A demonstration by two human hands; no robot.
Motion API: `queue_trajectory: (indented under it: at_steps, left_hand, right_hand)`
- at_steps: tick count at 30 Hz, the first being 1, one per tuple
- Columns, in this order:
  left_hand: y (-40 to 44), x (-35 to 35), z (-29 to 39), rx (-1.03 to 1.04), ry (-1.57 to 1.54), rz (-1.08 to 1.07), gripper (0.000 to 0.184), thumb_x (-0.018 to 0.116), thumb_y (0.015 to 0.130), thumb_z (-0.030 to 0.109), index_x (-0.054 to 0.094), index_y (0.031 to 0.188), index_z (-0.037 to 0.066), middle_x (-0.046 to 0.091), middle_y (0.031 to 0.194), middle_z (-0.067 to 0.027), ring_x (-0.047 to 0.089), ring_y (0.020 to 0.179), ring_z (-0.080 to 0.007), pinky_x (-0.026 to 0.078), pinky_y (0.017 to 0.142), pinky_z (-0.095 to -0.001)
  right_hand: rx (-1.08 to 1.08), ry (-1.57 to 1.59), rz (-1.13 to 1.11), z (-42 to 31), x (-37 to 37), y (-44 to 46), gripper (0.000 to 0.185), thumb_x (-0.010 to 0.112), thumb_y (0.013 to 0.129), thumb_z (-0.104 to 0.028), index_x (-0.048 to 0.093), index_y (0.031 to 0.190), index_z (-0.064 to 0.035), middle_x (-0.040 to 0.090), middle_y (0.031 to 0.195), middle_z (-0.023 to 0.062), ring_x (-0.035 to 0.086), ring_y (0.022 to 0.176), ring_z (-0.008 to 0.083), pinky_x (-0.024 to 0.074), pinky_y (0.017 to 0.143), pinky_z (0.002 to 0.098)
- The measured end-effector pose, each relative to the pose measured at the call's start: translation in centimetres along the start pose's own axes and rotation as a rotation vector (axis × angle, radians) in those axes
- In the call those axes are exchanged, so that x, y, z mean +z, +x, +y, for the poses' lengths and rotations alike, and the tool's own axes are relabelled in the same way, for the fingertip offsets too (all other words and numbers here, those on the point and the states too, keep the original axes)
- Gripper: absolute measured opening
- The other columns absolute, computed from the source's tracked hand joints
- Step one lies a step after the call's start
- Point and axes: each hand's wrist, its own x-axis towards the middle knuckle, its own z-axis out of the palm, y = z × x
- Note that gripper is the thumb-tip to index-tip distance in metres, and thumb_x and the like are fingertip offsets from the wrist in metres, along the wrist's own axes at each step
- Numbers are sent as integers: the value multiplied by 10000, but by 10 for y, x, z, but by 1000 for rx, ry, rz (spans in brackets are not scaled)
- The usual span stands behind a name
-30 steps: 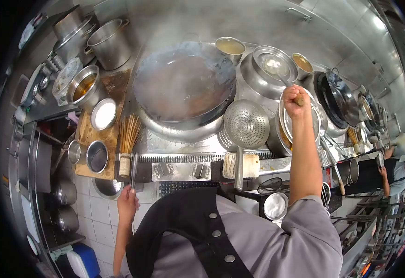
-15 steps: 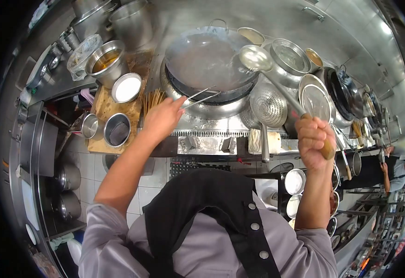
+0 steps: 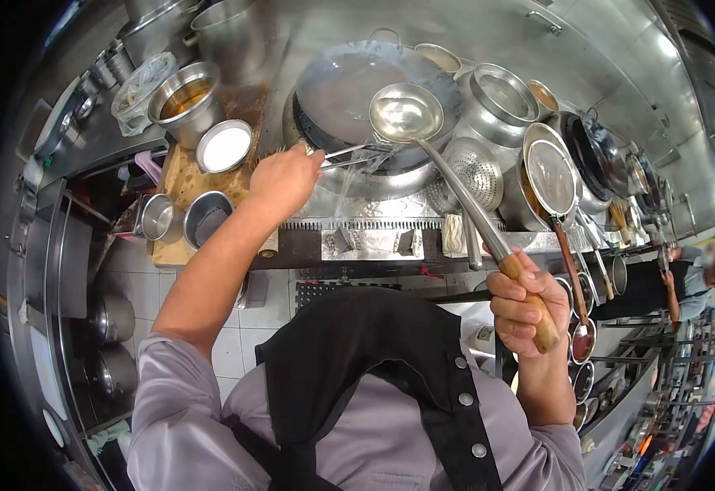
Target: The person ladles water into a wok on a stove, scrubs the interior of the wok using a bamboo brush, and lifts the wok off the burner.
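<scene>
My right hand (image 3: 529, 303) is wrapped round the wooden grip of a long ladle (image 3: 406, 112), whose bowl hangs over the front of a large wok (image 3: 349, 86). Some liquid seems to run down below the bowl. Closed round thin metal handles (image 3: 347, 157) at the wok's front left is my left hand (image 3: 286, 184). Whether these belong to tongs or to the wok is unclear. A perforated skimmer (image 3: 468, 173) lies right of the wok, its handle toward me.
On the left, a wooden board (image 3: 179, 192) bears a bowl of white contents (image 3: 225, 147) and a pot of amber liquid (image 3: 185, 100). A mesh strainer (image 3: 550, 176) rests over a pot at right. Another person (image 3: 689, 282) stands far right.
The ladle has come down from over the pots at right to the wok's front. My left hand has gone from low on the left up to the wok's front left, now holding metal handles.
</scene>
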Motion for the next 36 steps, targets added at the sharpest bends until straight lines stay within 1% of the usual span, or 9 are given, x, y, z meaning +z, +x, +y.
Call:
queue_trajectory:
  at_steps: [1,6,11,16,19,29,31,32,36]
  left_hand:
    - [2,0,0,0,-1,2,242,640,937,241,662,1129,94,659,938,-141,687,885,-361,551,752,-484]
    - [20,7,9,46,0,20,193,650,922,218,665,1057,82,657,924,-145,694,872,-358,556,751,-477]
    - [16,9,-10,32,5,26,212,650,922,228,660,1074,80,659,935,-145,695,877,-357,557,753,-477]
    - [10,4,-2,25,-38,5,223,647,927,236,654,1088,82,660,949,-144,693,901,-358,555,771,-481]
    - [17,4,14,28,-63,-5,225,643,933,240,650,1096,85,661,962,-147,689,920,-363,552,786,-487]
    - [21,16,4,-19,-77,-39,291,632,944,249,638,1187,90,654,974,-154,677,941,-372,540,803,-486]
    - [9,25,-1,-46,-138,-16,306,633,944,248,634,1206,91,650,967,-158,674,946,-374,534,807,-487]
    - [-3,31,-7,-143,-151,-8,327,641,941,249,639,1224,86,654,966,-168,669,946,-376,528,809,-484]
    - [-79,88,-37,-459,-343,55,391,654,939,243,640,1281,54,684,967,-216,657,903,-414,514,792,-476]
  right_hand:
    - [-17,-26,54,3,3,-1,416,475,990,-74,441,1404,-98,469,886,111,510,578,142,507,455,286]
    - [-38,-67,94,6,5,-3,443,492,975,-55,434,1412,-97,475,883,126,506,566,149,496,429,283]
    - [-69,-120,138,3,5,-7,450,515,958,-44,435,1398,-105,483,867,129,498,550,148,473,396,279]
    - [-144,-314,278,3,4,-10,462,571,918,-50,433,1354,-116,497,803,131,476,488,147,388,344,260]
    - [-150,-460,327,4,7,-12,491,599,898,-59,430,1356,-111,508,792,137,474,468,148,375,347,258]
    - [-98,-469,334,-19,7,-9,610,617,855,-23,413,1426,-87,522,787,151,486,451,161,380,355,266]
    - [-181,-575,338,-45,-6,-7,600,609,855,-4,439,1424,-90,558,808,158,497,446,166,384,354,264]
    - [-229,-600,388,-60,-11,-4,590,600,855,10,451,1419,-80,593,830,157,510,442,165,391,352,248]
    - [-451,-1115,599,-147,-41,35,530,591,877,-53,448,1387,-80,578,741,64,517,475,106,405,373,211]
